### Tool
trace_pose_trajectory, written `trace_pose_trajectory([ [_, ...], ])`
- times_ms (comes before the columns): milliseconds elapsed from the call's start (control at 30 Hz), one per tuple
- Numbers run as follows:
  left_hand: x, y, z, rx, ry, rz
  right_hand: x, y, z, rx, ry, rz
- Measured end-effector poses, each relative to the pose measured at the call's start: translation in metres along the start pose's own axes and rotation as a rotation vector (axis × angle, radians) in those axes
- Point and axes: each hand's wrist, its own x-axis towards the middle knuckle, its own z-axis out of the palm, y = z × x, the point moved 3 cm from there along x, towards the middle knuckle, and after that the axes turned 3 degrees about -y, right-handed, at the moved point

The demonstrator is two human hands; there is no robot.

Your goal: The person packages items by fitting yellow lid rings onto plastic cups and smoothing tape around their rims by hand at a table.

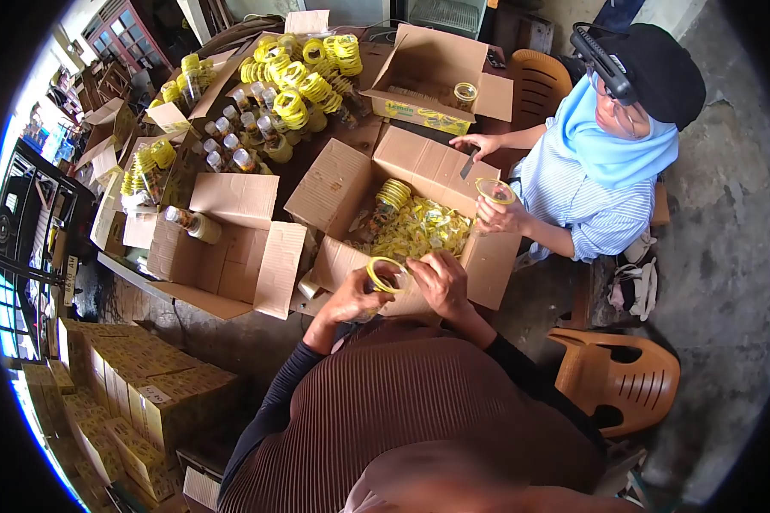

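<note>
My left hand [351, 301] is wrapped round a clear plastic cup [390, 275] with a yellow rim, its mouth tilted upward. Close beside that rim, my right hand [441, 282] has its fingertips pinched together; anything between them is too small to make out. Both hands are over the near edge of an open cardboard box [329, 184]. Inside the box lie many yellow and clear plastic scraps [428, 224], and a stack of yellow-rimmed cups [392, 195] leans at its left side.
Across to the right, a co-worker [573, 197] holds a yellow-rimmed cup [496, 191] and a dark flat blade [468, 165]. Another open box [218, 265] is at left. Yellow-ringed stacks [291, 81] and capped bottles [244, 160] crowd the far table. An orange chair [624, 385] stands right.
</note>
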Motion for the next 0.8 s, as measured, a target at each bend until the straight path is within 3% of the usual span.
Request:
trace_pose_trajectory([
  [133,0.001,0.007,0.011,0.105,0.03,-0.012,0.0,0.012,-0.001,0.215,0.11,0.211],
  [200,-0.001,0.012,0.006,0.067,0.18,0.007,0.0,0.012,-0.007,0.191,0.114,0.186],
  [467,0.002,0.015,-0.001,0.144,0.136,0.015,-0.009,0.005,-0.008,0.074,0.024,0.033],
  [567,0.002,0.007,0.003,-0.031,0.102,-0.01,-0.008,0.006,-0.005,0.063,0.022,0.069],
  [633,0.004,0.003,0.005,-0.144,0.08,0.02,-0.006,0.012,-0.004,0.233,0.061,0.207],
  [800,0.005,0.002,-0.001,-0.211,0.096,0.056,-0.005,0.01,-0.016,0.321,0.129,0.248],
])
